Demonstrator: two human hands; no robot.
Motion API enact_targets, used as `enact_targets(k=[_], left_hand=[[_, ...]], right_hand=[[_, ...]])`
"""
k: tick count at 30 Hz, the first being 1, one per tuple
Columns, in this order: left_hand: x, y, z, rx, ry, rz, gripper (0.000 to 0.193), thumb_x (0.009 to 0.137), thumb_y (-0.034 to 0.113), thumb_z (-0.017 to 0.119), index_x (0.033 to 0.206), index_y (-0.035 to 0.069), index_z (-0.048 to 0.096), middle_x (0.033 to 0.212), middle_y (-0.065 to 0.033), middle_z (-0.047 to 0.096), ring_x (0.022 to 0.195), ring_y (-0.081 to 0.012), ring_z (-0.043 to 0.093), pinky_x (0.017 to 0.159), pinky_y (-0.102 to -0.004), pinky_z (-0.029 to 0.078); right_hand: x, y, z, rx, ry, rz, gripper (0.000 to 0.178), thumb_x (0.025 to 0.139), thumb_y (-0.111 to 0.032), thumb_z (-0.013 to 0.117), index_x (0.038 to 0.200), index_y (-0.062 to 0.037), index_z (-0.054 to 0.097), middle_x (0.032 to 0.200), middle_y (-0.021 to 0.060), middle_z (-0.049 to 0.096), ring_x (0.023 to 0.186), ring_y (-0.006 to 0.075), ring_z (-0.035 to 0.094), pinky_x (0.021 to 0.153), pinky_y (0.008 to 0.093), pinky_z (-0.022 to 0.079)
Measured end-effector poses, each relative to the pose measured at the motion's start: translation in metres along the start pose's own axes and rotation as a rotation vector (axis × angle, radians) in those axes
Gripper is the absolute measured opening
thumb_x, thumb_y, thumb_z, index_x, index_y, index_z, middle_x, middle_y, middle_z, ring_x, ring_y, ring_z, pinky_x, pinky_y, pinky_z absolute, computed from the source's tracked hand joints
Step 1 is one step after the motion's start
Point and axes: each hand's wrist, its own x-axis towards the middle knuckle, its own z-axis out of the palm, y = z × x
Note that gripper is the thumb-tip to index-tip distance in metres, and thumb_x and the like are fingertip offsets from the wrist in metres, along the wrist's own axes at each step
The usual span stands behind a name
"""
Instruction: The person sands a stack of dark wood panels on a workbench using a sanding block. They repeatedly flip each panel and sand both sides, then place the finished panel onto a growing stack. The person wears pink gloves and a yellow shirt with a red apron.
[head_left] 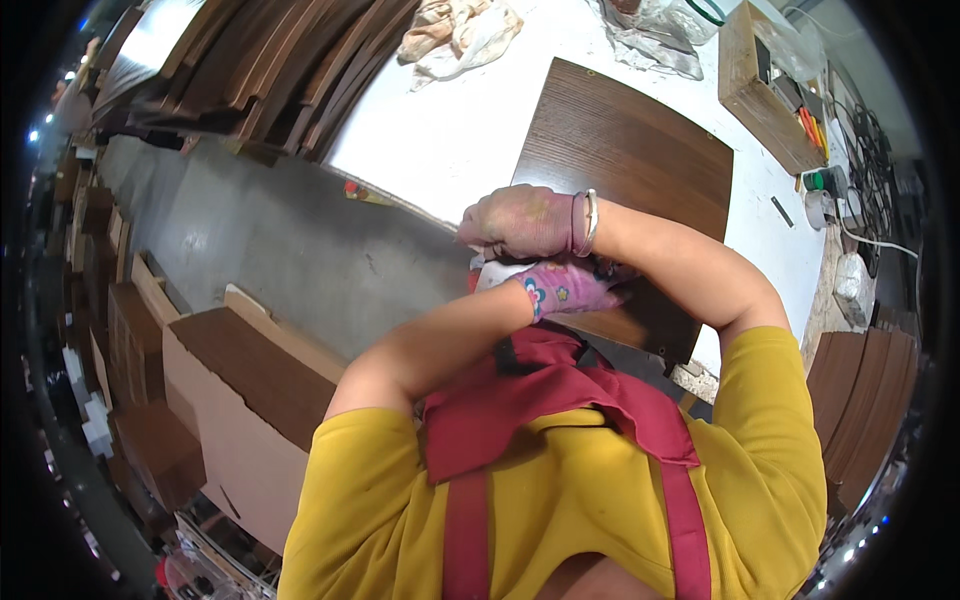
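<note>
A dark brown wood-grain panel (630, 140) lies flat on the white worktop. My forearms cross in front of its near edge. My right hand (525, 222), in a stained purplish glove, reaches over to the panel's near left corner, fingers curled closed; what they hold, if anything, is hidden. Just below it is my left hand (572, 288), in a purple flowered glove, pointing right along the panel's near edge. Its fingers are partly covered and blurred. A small patch of white material (497, 272) shows between the two hands; its kind is unclear.
Brown panels (265, 65) stand stacked at the far left. A crumpled cloth (460, 40) lies on the worktop (430, 130). A wooden box (755, 95) with tools stands far right, near cables (870, 150). Cardboard boxes (240, 400) sit at lower left, more brown panels (865, 400) at right.
</note>
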Motion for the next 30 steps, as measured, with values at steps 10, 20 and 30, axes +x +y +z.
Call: enact_targets(k=[10, 20, 30], left_hand=[[0.004, 0.007, -0.023, 0.072, 0.329, 0.118, 0.057, 0.086, 0.039, 0.065, 0.137, 0.014, 0.054, 0.146, -0.0094, 0.047, 0.140, -0.0295, 0.039, 0.112, -0.0458, 0.035], [0.008, 0.007, -0.022, 0.064, 0.280, 0.089, 0.063, 0.088, 0.044, 0.063, 0.143, 0.017, 0.050, 0.150, -0.0085, 0.044, 0.145, -0.0288, 0.032, 0.114, -0.0452, 0.030], [0.006, 0.006, -0.017, 0.141, 0.225, 0.067, 0.063, 0.087, 0.047, 0.062, 0.142, 0.018, 0.051, 0.153, -0.0081, 0.041, 0.147, -0.0291, 0.029, 0.117, -0.0465, 0.021]], right_hand=[[-0.017, 0.133, -0.097, -0.166, 0.108, 0.347, 0.014, 0.083, -0.015, 0.060, 0.094, -0.0068, 0.064, 0.098, 0.0125, 0.066, 0.098, 0.0325, 0.063, 0.085, 0.0417, 0.051], [-0.045, 0.206, -0.146, -0.364, 0.429, 0.598, 0.028, 0.088, -0.020, 0.057, 0.111, -0.0084, 0.067, 0.107, 0.0137, 0.067, 0.103, 0.0317, 0.063, 0.088, 0.0407, 0.050], [-0.039, 0.152, -0.113, -0.049, 0.730, 0.768, 0.030, 0.092, -0.028, 0.058, 0.115, -0.0089, 0.066, 0.114, 0.0141, 0.066, 0.106, 0.0321, 0.063, 0.091, 0.0409, 0.050]])
